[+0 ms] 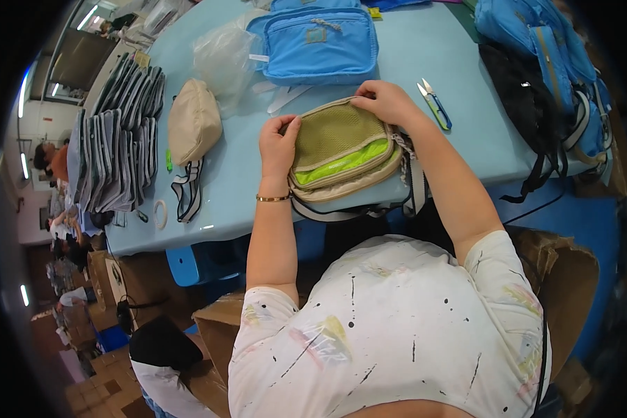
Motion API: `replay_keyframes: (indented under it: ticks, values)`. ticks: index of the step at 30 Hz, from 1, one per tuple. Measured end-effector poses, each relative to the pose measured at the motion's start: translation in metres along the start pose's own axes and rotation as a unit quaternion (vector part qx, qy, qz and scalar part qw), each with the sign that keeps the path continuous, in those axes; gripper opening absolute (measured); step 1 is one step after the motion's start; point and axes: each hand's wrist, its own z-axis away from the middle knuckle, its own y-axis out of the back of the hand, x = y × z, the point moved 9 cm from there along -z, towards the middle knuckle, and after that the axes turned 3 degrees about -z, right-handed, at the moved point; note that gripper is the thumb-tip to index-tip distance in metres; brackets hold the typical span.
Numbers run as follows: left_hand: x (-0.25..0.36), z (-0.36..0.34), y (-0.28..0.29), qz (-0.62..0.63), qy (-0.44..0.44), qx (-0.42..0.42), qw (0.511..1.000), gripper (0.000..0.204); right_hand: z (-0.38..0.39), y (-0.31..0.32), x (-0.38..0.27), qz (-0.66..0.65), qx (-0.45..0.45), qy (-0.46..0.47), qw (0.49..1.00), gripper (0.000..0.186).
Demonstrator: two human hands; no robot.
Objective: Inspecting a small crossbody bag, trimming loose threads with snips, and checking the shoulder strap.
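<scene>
A small beige waist bag [341,143] with an olive mesh panel and bright green lining lies at the table's near edge, its striped strap hanging along the front. My left hand [279,145] pinches the bag's upper left corner between thumb and fingers. At its upper right corner, my right hand [383,102] grips the rim the same way. Between the hands the mesh side faces up, and the green lining shows through an opening below it. Thread snips [435,104] with blue and green handles lie to the right of my right hand.
On the light blue table [237,188], a second beige bag [195,122] lies left, beside stacked grey pieces [118,139]. Blue bags [320,45] and clear plastic [223,56] are at the back. Black [519,104] and blue backpacks [536,35] sit right. A tape ring [160,214] lies near the left edge.
</scene>
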Motion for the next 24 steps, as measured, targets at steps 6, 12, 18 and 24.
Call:
replay_keyframes:
  ticks: [6, 12, 18, 24]
  values:
    - [-0.002, 0.0, -0.004, 0.035, 0.054, -0.012, 0.998, 0.022, -0.005, -0.002, 0.022, -0.137, -0.052, -0.057, 0.988, 0.034]
    - [-0.018, -0.001, -0.005, 0.099, 0.13, -0.024, 0.986, 0.022, -0.013, -0.005, 0.025, 0.013, -0.024, -0.025, 0.999, 0.039]
    - [-0.021, -0.007, -0.008, 0.073, 0.171, -0.062, 0.981, 0.021, -0.018, -0.003, 0.024, 0.081, -0.023, -0.02, 0.996, 0.04]
    - [0.005, 0.002, 0.022, 0.033, 0.041, -0.021, 0.998, 0.027, -0.017, 0.002, 0.03, 0.046, -0.007, -0.011, 0.999, 0.041]
